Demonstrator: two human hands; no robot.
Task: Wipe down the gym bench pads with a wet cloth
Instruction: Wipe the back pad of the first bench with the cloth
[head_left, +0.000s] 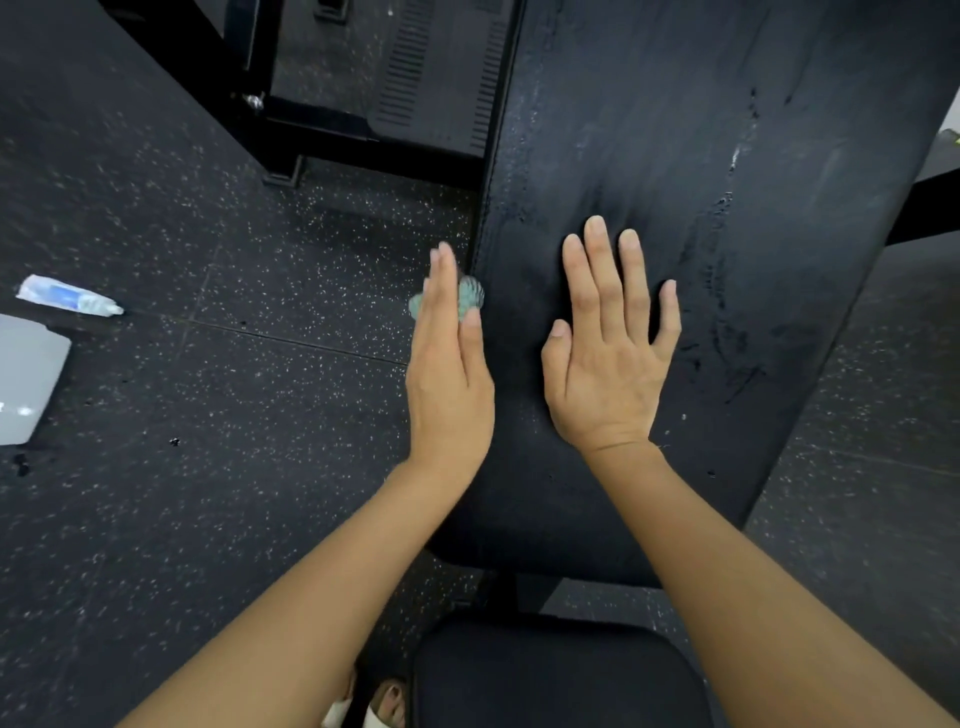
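Nearest the camera, a separate seat pad (556, 675) sits below the long bench pad (649, 156), with a gap and frame member between them. Both forearms extend forward over the near end of the long pad. The right hand (610, 358) lies flat, palm down, fingers spread and gripping nothing; it probably braces the body or steadies the pad. The left hand (449, 364) stands on edge against the pad's left side wall, fingers straight, pressing a small green cloth (470, 296) against that wall; only a bunched portion of the cloth shows beyond the fingers. This position suggests the side edge is being wiped. The pad's long axis runs away from the camera, leaning slightly right toward its far end, and wet streaks follow that axis along the right half. On the speckled floor (234, 415) well to the left lie a tube (67, 296) and a grey flat object (28, 379). Farther off stands black equipment framing (291, 130)
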